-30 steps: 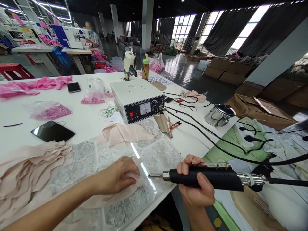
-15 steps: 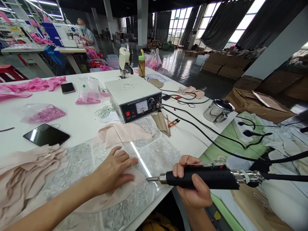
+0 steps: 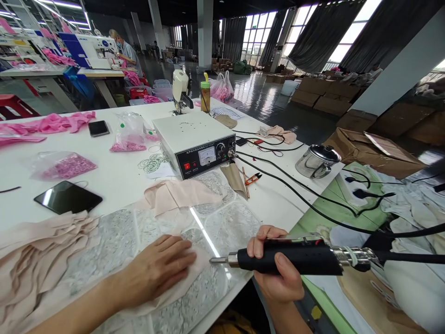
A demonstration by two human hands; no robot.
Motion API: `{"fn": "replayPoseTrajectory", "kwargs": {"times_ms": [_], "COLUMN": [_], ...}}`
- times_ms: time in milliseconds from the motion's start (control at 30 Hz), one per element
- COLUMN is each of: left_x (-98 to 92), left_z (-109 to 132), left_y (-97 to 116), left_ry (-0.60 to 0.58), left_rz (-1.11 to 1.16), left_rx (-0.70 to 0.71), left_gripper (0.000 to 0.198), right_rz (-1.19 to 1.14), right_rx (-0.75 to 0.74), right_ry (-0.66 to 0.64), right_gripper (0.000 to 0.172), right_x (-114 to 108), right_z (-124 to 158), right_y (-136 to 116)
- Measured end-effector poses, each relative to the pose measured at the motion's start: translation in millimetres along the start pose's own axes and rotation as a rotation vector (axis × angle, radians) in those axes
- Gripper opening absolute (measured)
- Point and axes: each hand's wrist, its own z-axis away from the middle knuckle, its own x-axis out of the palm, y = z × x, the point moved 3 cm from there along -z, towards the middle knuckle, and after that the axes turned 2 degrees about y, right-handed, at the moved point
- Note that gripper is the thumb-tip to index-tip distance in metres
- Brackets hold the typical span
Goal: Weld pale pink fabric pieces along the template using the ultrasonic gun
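Observation:
My left hand (image 3: 162, 264) lies flat on a thin beige fabric piece (image 3: 200, 263), fingers stretched out. The fabric rests on a clear, stone-patterned mat (image 3: 114, 236). In my right hand (image 3: 278, 273) is a black ultrasonic handpiece (image 3: 295, 256) with a slim metal tip. Its tip points left, at the fabric's right edge; whether it touches, I cannot tell. A cable runs from the handpiece to the right. Another beige piece (image 3: 184, 192) lies farther back, and a layered beige pile (image 3: 41, 255) lies at left. The ultrasonic control box (image 3: 205, 157) stands behind the mat.
Orange thread snips (image 3: 253, 179) lie right of the box, near a steel-lidded glass pot (image 3: 318, 160). Black cables (image 3: 295, 185) cross the table's right side. A tablet (image 3: 68, 196), a phone (image 3: 98, 128) and bags of pink bits (image 3: 67, 164) sit at left. A co-worker (image 3: 125, 48) is at a sewing machine.
My left hand has slid down and slightly left, its fingers now flatter and closer together on the fabric. The handpiece has shifted slightly left.

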Motion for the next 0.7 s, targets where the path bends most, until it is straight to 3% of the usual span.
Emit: {"fn": "replayPoseTrajectory", "kwargs": {"times_ms": [167,300,433,533,700], "left_x": [3.7,0.3,-6.6,-11.1,-3.4], "left_z": [1.1,11.1,28.0,35.3,35.7], "left_y": [-16.0,-31.2,-37.1,-32.3,-4.9], "left_ry": [0.033,-0.026,0.049,0.107,0.015], "left_rz": [-0.022,-0.130,-0.415,-0.473,-0.212], "left_rx": [-0.021,-0.060,-0.166,-0.212,-0.019], "left_gripper": [0.054,0.043,0.035,0.034,0.041], "right_rz": [0.011,0.057,0.075,0.079,0.069], "right_rx": [0.011,0.004,-0.003,-0.005,-0.001], "right_ry": [0.008,0.008,0.015,0.021,0.023], "right_gripper": [0.019,0.019,0.020,0.020,0.020], "right_x": [-0.2,-3.5,-6.1,-7.1,-10.4], "right_z": [1.3,1.9,2.5,1.7,0.9], "right_y": [-0.7,-2.3,-1.2,-3.0,-12.7]}}
